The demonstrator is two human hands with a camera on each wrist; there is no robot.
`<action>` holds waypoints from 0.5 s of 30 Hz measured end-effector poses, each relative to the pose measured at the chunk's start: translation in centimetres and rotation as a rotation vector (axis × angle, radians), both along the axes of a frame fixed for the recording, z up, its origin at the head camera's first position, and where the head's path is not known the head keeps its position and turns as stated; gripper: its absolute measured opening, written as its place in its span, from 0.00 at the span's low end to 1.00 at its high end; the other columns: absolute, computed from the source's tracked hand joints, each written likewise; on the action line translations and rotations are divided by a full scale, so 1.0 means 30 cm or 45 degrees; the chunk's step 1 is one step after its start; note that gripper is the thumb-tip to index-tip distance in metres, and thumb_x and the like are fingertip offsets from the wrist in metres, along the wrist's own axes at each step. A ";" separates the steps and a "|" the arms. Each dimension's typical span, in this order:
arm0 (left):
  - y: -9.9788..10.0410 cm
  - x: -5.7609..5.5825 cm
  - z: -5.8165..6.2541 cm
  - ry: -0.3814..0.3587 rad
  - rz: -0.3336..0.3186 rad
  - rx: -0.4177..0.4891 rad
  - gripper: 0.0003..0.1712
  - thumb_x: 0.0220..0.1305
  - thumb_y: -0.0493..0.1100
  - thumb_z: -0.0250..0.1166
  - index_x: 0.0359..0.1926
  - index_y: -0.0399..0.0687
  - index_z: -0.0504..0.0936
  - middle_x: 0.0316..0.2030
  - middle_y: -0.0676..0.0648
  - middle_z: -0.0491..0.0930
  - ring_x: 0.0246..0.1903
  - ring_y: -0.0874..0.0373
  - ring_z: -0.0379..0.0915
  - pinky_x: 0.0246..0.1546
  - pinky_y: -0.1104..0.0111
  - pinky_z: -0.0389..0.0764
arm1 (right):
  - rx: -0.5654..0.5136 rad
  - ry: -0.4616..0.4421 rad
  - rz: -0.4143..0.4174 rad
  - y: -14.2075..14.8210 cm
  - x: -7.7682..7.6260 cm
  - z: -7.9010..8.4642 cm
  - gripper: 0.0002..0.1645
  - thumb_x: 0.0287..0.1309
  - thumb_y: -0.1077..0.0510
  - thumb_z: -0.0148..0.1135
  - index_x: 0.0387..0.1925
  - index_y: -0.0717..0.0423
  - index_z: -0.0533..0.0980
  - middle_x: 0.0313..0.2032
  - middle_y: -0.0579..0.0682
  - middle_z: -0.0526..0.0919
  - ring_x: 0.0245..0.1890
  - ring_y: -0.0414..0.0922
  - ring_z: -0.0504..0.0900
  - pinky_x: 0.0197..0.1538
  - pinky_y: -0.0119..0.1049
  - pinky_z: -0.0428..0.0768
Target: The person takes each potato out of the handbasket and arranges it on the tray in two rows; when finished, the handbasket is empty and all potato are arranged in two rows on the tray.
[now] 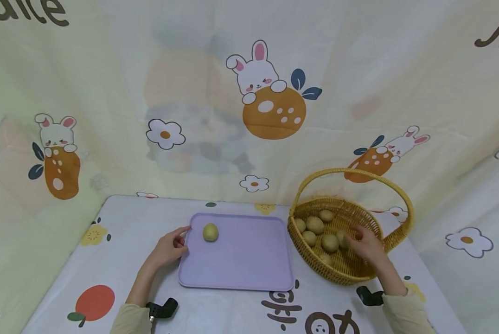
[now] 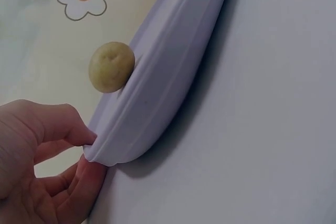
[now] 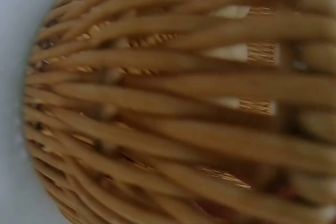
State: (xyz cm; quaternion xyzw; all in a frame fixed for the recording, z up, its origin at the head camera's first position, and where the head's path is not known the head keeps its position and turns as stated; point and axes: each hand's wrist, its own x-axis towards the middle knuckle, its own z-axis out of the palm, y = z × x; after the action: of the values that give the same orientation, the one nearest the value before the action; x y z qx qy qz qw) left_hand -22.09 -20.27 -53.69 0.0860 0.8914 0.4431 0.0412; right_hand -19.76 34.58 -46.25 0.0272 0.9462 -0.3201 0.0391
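A lilac tray (image 1: 237,253) lies on the table with one round yellowish potato (image 1: 210,232) near its far left corner. My left hand (image 1: 171,246) pinches the tray's left edge; the left wrist view shows thumb and fingers on the rim (image 2: 100,148), close to the potato (image 2: 111,67). My right hand (image 1: 365,245) reaches into a wicker basket (image 1: 316,262) holding several potatoes (image 1: 315,225). Its fingertips are at a potato (image 1: 341,238) on the right of the group; whether they grip it is unclear. Basket weave (image 3: 157,87) hides that hand in the right wrist view.
The basket's tall arched handle (image 1: 349,171) rises over its opening, and its right end stands beside my right wrist. A printed cloth (image 1: 120,241) covers the table. Behind it hangs a curtain (image 1: 207,93) with rabbit and flower prints.
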 end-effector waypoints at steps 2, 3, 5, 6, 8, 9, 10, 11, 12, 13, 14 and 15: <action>-0.001 0.000 0.000 -0.001 -0.004 0.002 0.36 0.52 0.29 0.63 0.66 0.36 0.72 0.30 0.47 0.73 0.28 0.58 0.69 0.28 0.70 0.71 | 0.008 0.000 0.013 0.004 -0.004 -0.020 0.33 0.67 0.57 0.54 0.63 0.79 0.62 0.53 0.80 0.71 0.51 0.70 0.74 0.44 0.55 0.78; -0.001 0.000 0.000 0.000 -0.004 0.001 0.36 0.52 0.29 0.63 0.66 0.36 0.72 0.30 0.47 0.73 0.28 0.58 0.69 0.28 0.70 0.71 | 0.005 0.000 0.017 0.004 -0.006 -0.027 0.33 0.67 0.58 0.54 0.63 0.80 0.61 0.52 0.80 0.71 0.50 0.69 0.75 0.43 0.54 0.78; -0.003 0.000 -0.001 0.001 -0.002 0.003 0.36 0.52 0.30 0.64 0.66 0.36 0.72 0.30 0.47 0.73 0.28 0.58 0.69 0.28 0.70 0.71 | -0.008 0.001 0.016 0.000 -0.012 -0.036 0.32 0.66 0.60 0.54 0.63 0.80 0.61 0.52 0.80 0.71 0.48 0.68 0.76 0.41 0.52 0.79; -0.003 0.000 -0.002 0.002 -0.002 0.003 0.36 0.52 0.30 0.64 0.66 0.36 0.72 0.30 0.47 0.73 0.28 0.57 0.68 0.28 0.70 0.71 | -0.014 0.005 0.016 -0.003 -0.013 -0.037 0.32 0.66 0.61 0.53 0.63 0.81 0.62 0.52 0.80 0.71 0.48 0.68 0.76 0.41 0.51 0.79; -0.003 0.001 -0.003 0.002 0.001 0.004 0.36 0.52 0.30 0.64 0.66 0.36 0.72 0.30 0.47 0.73 0.28 0.58 0.68 0.28 0.70 0.71 | -0.012 -0.001 0.014 -0.009 -0.016 -0.037 0.31 0.66 0.62 0.53 0.63 0.82 0.61 0.54 0.81 0.69 0.50 0.69 0.76 0.43 0.52 0.79; -0.003 0.001 -0.003 0.002 0.001 0.005 0.36 0.52 0.30 0.64 0.66 0.36 0.72 0.30 0.47 0.73 0.28 0.58 0.68 0.28 0.70 0.71 | -0.011 -0.011 0.010 -0.011 -0.016 -0.037 0.31 0.66 0.62 0.52 0.63 0.82 0.61 0.54 0.81 0.68 0.51 0.70 0.75 0.44 0.53 0.79; -0.002 0.001 -0.003 0.000 0.001 0.007 0.36 0.52 0.30 0.64 0.66 0.37 0.72 0.30 0.47 0.73 0.28 0.58 0.68 0.28 0.70 0.71 | -0.013 -0.024 0.004 -0.013 -0.017 -0.037 0.31 0.67 0.62 0.52 0.63 0.82 0.61 0.55 0.82 0.68 0.52 0.70 0.74 0.45 0.53 0.78; -0.001 0.002 -0.003 -0.003 0.003 0.008 0.36 0.52 0.30 0.64 0.66 0.37 0.72 0.30 0.47 0.73 0.28 0.58 0.68 0.28 0.70 0.71 | -0.013 -0.035 0.000 -0.014 -0.017 -0.037 0.32 0.67 0.62 0.51 0.63 0.83 0.60 0.55 0.82 0.67 0.52 0.71 0.74 0.45 0.53 0.78; -0.001 0.002 -0.003 -0.006 0.003 0.010 0.36 0.52 0.30 0.64 0.66 0.37 0.72 0.30 0.47 0.73 0.28 0.58 0.68 0.28 0.70 0.71 | -0.009 -0.038 -0.002 -0.014 -0.018 -0.037 0.31 0.67 0.62 0.51 0.63 0.83 0.61 0.55 0.82 0.67 0.53 0.71 0.73 0.46 0.54 0.78; 0.000 0.003 -0.003 -0.009 0.002 0.010 0.36 0.52 0.30 0.64 0.66 0.37 0.72 0.30 0.47 0.73 0.28 0.58 0.68 0.28 0.70 0.71 | -0.009 -0.051 -0.010 -0.014 -0.019 -0.038 0.31 0.67 0.62 0.51 0.63 0.83 0.61 0.55 0.82 0.67 0.53 0.72 0.73 0.46 0.55 0.78; -0.001 0.003 -0.003 -0.008 -0.001 0.008 0.36 0.52 0.30 0.64 0.66 0.37 0.72 0.30 0.47 0.73 0.28 0.58 0.68 0.28 0.70 0.71 | -0.011 -0.056 -0.016 -0.013 -0.020 -0.040 0.31 0.66 0.62 0.52 0.63 0.82 0.61 0.55 0.81 0.68 0.53 0.72 0.73 0.46 0.55 0.78; 0.000 0.004 -0.004 -0.010 0.001 0.009 0.36 0.52 0.30 0.64 0.66 0.37 0.72 0.30 0.47 0.73 0.27 0.58 0.68 0.28 0.70 0.71 | -0.011 -0.060 -0.023 -0.012 -0.022 -0.042 0.31 0.66 0.62 0.52 0.62 0.82 0.61 0.54 0.81 0.68 0.53 0.72 0.73 0.46 0.54 0.78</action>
State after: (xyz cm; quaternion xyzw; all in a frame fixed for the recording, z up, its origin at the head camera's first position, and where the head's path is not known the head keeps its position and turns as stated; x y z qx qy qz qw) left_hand -21.98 -20.28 -53.79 0.0843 0.8897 0.4466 0.0443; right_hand -20.42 34.22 -47.52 0.0431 0.9433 -0.3239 0.0585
